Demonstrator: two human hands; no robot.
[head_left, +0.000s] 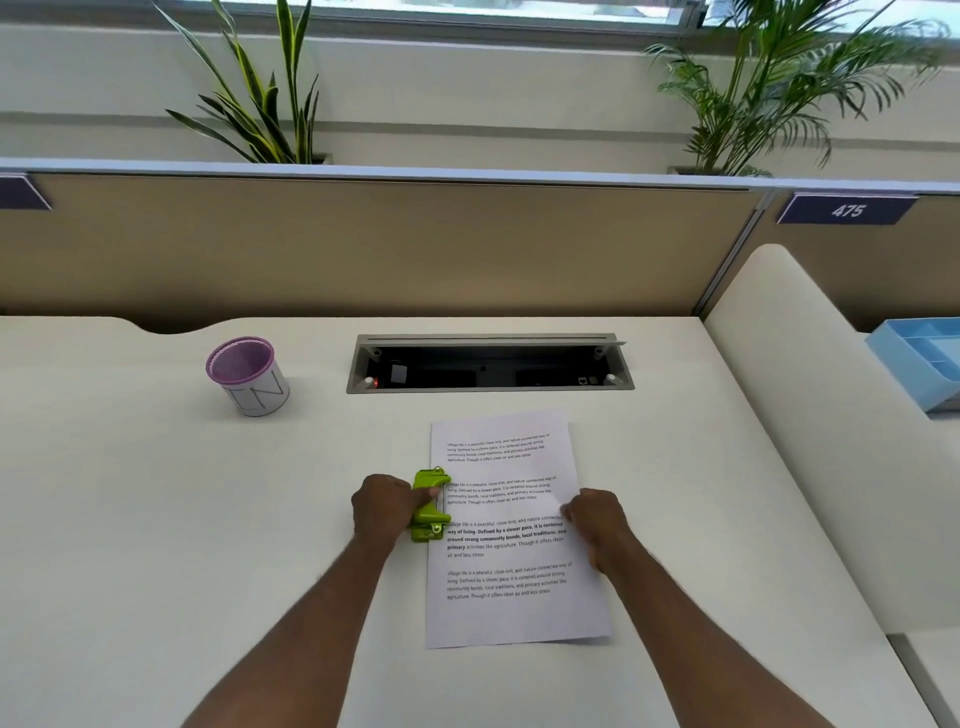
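Note:
A printed sheet of paper (511, 566) lies on the white desk (156, 519), its long side running away from me. A green hole punch (430, 506) sits over the sheet's left edge, about midway along it. My left hand (384, 512) grips the punch from the left, fingers curled over its lever. My right hand (597, 525) pinches the paper's right edge, which lifts slightly there.
A purple mesh pen cup (248, 375) stands at the back left. An open cable tray (488, 366) is sunk into the desk behind the paper. A beige partition (363, 244) closes the back, a white divider (810, 395) the right, with a blue organiser (922, 364) beyond.

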